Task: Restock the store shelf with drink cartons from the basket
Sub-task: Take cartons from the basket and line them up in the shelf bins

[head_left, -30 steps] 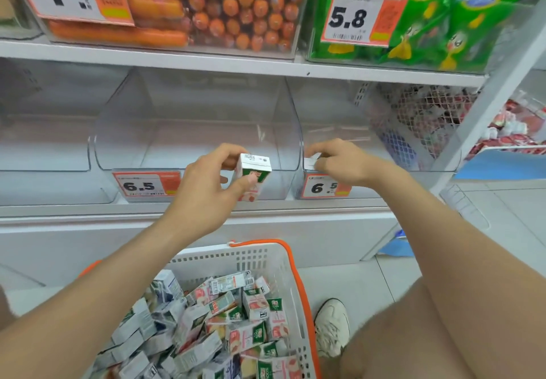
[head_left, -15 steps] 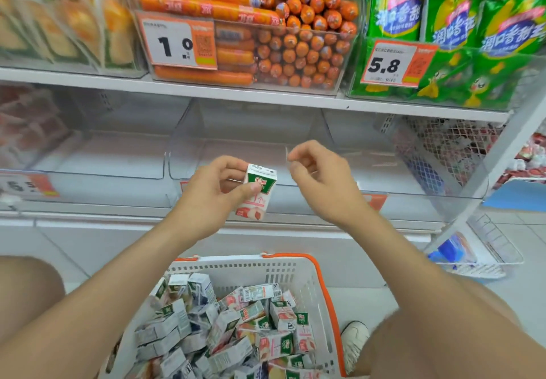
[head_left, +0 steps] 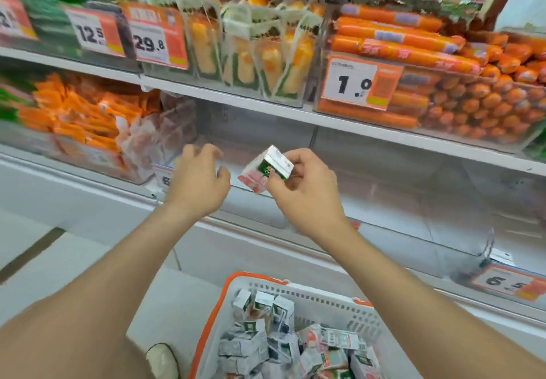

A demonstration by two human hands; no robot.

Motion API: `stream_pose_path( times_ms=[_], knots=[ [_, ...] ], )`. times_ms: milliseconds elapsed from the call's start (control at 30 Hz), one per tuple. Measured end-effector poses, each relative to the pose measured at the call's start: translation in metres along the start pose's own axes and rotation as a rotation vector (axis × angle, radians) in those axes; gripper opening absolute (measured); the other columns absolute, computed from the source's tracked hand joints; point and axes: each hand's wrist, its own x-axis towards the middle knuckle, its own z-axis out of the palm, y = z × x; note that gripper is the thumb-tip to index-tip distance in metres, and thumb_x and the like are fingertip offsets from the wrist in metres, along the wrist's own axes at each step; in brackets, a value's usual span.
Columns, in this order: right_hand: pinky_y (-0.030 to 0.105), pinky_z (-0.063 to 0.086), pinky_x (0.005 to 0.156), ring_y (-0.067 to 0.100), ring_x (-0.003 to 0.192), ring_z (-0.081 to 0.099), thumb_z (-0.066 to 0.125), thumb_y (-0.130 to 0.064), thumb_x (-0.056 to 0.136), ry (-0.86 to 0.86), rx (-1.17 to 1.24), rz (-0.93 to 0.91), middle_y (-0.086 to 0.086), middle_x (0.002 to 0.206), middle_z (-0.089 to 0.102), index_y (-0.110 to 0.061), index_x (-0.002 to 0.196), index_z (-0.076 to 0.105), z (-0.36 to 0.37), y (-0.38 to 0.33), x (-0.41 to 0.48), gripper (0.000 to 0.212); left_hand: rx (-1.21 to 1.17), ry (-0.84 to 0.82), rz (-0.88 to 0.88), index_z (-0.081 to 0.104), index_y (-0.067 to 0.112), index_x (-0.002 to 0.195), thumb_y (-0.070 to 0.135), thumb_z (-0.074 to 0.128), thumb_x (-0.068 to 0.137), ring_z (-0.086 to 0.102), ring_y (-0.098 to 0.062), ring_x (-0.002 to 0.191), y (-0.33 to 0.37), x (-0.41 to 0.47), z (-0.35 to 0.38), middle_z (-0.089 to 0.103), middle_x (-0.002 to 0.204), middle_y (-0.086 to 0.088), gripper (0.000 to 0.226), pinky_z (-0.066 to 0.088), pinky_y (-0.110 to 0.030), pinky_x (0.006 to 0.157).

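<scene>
1. Carton [head_left: 266,169], tilted and blurred, is pinched by the right hand [head_left: 307,195] before the shelf's [head_left: 384,135] front edge.
2. Left hand [head_left: 198,183] hangs loosely curled, empty.
3. Basket [head_left: 322,300] of cartons is cut off below.

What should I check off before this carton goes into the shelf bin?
1. Carton held: ok, the right hand has its grip closed on it.
2. Carton upright: not ok, it is tilted in the hand.
3. Left hand free to help: ok, it is empty, fingers loosely curled, beside the carton.
4. Room in the clear bin behind the hands: ok, no cartons show in it.
5. Right bin for this product: cannot tell, the 6.5 price tag is blurred and names nothing readable.
6. Stock left in the basket: ok, many cartons remain.
</scene>
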Motion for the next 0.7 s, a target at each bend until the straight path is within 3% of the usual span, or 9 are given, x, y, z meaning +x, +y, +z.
stream_pose_path(
  times_ms=[100, 233, 300, 367, 433, 500, 700],
  knots=[
    [0.037, 0.056, 0.081, 0.017, 0.090, 0.070, 0.065, -0.030, 0.091, -0.063, -0.089, -0.139, -0.010, 0.089, 0.075, -0.027, 0.111, 0.057, 0.054, -0.011, 0.035, 0.022, 0.261, -0.147, -0.201, 0.038, 0.006, 0.132, 0.036, 0.062, 0.094, 0.041, -0.048, 0.131, -0.033, 0.004, -0.002, 0.036, 0.141, -0.023, 0.054, 0.040, -0.054, 0.105],
    [0.038, 0.046, 0.077, 0.023, 0.101, 0.056, 0.060, -0.030, 0.099, -0.192, -0.209, -0.091, 0.002, 0.095, 0.071, -0.015, 0.118, 0.058, 0.124, -0.003, 0.087, 0.024, 0.272, -0.190, -0.189, 0.034, 0.001, 0.136, 0.039, 0.057, 0.095, 0.050, -0.045, 0.128, -0.069, 0.015, -0.005, 0.035, 0.137, -0.016, 0.060, 0.048, -0.055, 0.098],
    [0.035, 0.039, 0.069, 0.025, 0.095, 0.055, 0.061, -0.031, 0.098, -0.246, -0.249, -0.059, 0.003, 0.089, 0.069, -0.013, 0.109, 0.063, 0.154, -0.001, 0.110, 0.022, 0.381, -0.173, -0.184, 0.033, -0.001, 0.137, 0.042, 0.056, 0.097, 0.053, -0.044, 0.123, -0.083, 0.016, -0.005, 0.033, 0.135, -0.014, 0.064, 0.050, -0.053, 0.092],
    [0.038, 0.044, 0.066, 0.027, 0.083, 0.061, 0.067, -0.031, 0.094, -0.314, -0.256, -0.021, 0.005, 0.076, 0.067, -0.005, 0.093, 0.067, 0.180, -0.005, 0.127, 0.026, 0.465, -0.162, -0.210, 0.031, -0.002, 0.141, 0.046, 0.057, 0.096, 0.055, -0.043, 0.119, -0.092, 0.015, -0.004, 0.033, 0.136, -0.015, 0.072, 0.050, -0.049, 0.088],
    [0.038, 0.049, 0.065, 0.026, 0.071, 0.057, 0.070, -0.031, 0.091, -0.414, -0.269, 0.013, 0.009, 0.068, 0.062, 0.001, 0.082, 0.066, 0.201, -0.010, 0.136, 0.034, 0.501, -0.184, -0.239, 0.028, -0.004, 0.146, 0.048, 0.055, 0.096, 0.056, -0.043, 0.118, -0.098, 0.016, -0.001, 0.032, 0.141, -0.017, 0.077, 0.048, -0.045, 0.085],
    [0.036, 0.045, 0.061, 0.027, 0.066, 0.051, 0.067, -0.033, 0.093, -0.511, -0.299, 0.008, 0.009, 0.063, 0.055, -0.003, 0.071, 0.060, 0.215, -0.014, 0.138, 0.038, 0.538, -0.221, -0.249, 0.024, -0.004, 0.150, 0.048, 0.052, 0.099, 0.056, -0.042, 0.121, -0.101, 0.016, 0.003, 0.030, 0.148, -0.019, 0.078, 0.044, -0.042, 0.083],
    [0.036, 0.031, 0.063, 0.025, 0.075, 0.042, 0.042, -0.021, 0.104, -0.676, -0.385, -0.004, 0.012, 0.078, 0.053, -0.010, 0.077, 0.052, 0.213, -0.012, 0.134, 0.030, 0.590, -0.345, -0.251, 0.032, 0.006, 0.150, 0.050, 0.048, 0.100, 0.049, -0.040, 0.131, -0.085, 0.016, 0.008, 0.034, 0.150, -0.016, 0.069, 0.045, -0.044, 0.097]
  ],
)
